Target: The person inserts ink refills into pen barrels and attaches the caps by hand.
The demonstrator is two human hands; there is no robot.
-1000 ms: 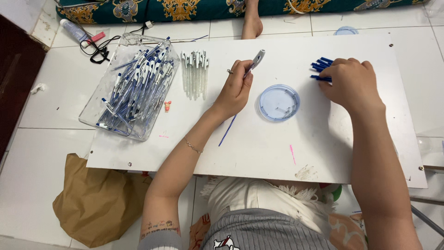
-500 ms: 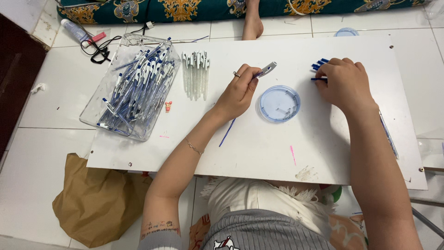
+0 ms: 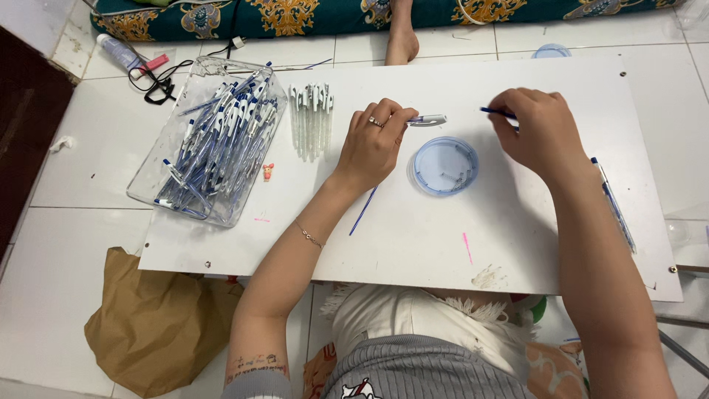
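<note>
White laminate formed the flat rectangular table (image 3: 413,244), marked by a pink streak and a scuffed patch near its front edge. Most of a clear plastic pen barrel (image 3: 427,120) was hidden inside the left hand (image 3: 375,145), whose fingers were pinched around it so that only the tip end showed, pointing right. A thin blue ink refill (image 3: 496,112) was held in the right hand (image 3: 543,133); its fingers were curled closed around it, and only a short blue length was seen sticking out to the left. How far the refill ran under the palm could not be made out. Between the two hands, slightly nearer the body, a round shallow pale-blue plastic lid (image 3: 444,165) lay on the table, with tiny parts inside it too small to identify. A second thin blue refill (image 3: 363,211) was partly covered by the left wrist. At the table's left end sat a clear rectangular plastic tray (image 3: 166,159) heaped with finished blue-and-white pens, and beside it a neat row of clear empty barrels (image 3: 311,118). An assembled pen (image 3: 611,203) lay partly hidden by the right forearm. A crumpled brown paper bag (image 3: 148,325) rested on the tiled floor.
</note>
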